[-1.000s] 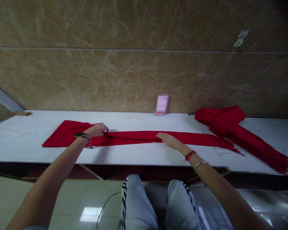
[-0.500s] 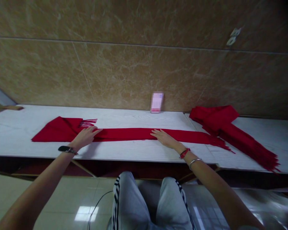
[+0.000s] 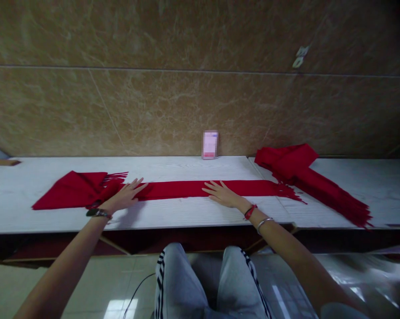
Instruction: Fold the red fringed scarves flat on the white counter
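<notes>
A long red scarf (image 3: 176,189) lies in a flat strip across the white tabletop (image 3: 173,215). Its left part is folded over into a wide wedge with a fringe along the top, and its right end has a loose fringe. My left hand (image 3: 125,197) rests on the strip beside the folded part, fingers spread. Farther right, my right hand (image 3: 223,194) lies flat on the same strip with its fingers apart. Neither hand grips the cloth.
A second red scarf (image 3: 329,195) lies bunched at the right, close to the first one's fringed end. A phone-like item with a blurred screen (image 3: 210,145) leans against the brown marbled wall (image 3: 153,110). Open shelf space runs under the tabletop's front edge.
My left hand's fingers have spread wider on the scarf, and my right hand's fingers have spread too. The whole view has shifted slightly; the scarves lie much as before.
</notes>
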Demonstrator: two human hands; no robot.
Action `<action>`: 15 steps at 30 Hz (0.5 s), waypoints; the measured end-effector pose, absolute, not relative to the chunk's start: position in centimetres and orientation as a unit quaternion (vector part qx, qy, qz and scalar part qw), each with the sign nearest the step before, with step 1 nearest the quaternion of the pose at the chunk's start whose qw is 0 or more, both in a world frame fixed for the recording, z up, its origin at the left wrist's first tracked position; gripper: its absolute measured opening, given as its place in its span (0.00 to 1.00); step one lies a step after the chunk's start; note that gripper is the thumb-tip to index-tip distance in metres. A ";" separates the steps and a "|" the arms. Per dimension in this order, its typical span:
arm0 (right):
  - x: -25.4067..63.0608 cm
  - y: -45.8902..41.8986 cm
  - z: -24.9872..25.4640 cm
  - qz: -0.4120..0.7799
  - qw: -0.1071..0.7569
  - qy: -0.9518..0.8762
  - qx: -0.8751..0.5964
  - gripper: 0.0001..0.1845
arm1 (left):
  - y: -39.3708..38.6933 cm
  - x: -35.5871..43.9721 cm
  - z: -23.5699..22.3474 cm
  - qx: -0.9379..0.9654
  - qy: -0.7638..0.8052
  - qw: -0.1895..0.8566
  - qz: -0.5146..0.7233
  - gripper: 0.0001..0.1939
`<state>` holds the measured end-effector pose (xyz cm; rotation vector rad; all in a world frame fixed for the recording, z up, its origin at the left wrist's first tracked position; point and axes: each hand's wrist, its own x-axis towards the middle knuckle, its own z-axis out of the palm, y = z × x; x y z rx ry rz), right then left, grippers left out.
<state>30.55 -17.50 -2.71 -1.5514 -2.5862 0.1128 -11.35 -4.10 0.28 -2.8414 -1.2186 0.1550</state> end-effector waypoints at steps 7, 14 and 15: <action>30.5 -17.4 -3.0 0.011 0.062 -0.848 -0.526 0.25 | -6.0 0.5 -2.1 -0.930 -0.367 0.007 -0.028 0.25; 40.4 -20.5 -4.7 -0.041 0.041 -0.775 -0.629 0.25 | -4.5 -0.4 -4.3 -0.939 -0.339 0.052 -0.029 0.25; 42.2 -21.2 -5.0 -0.052 0.035 -0.757 -0.650 0.25 | -4.4 -0.7 -4.3 -0.940 -0.337 0.055 -0.028 0.25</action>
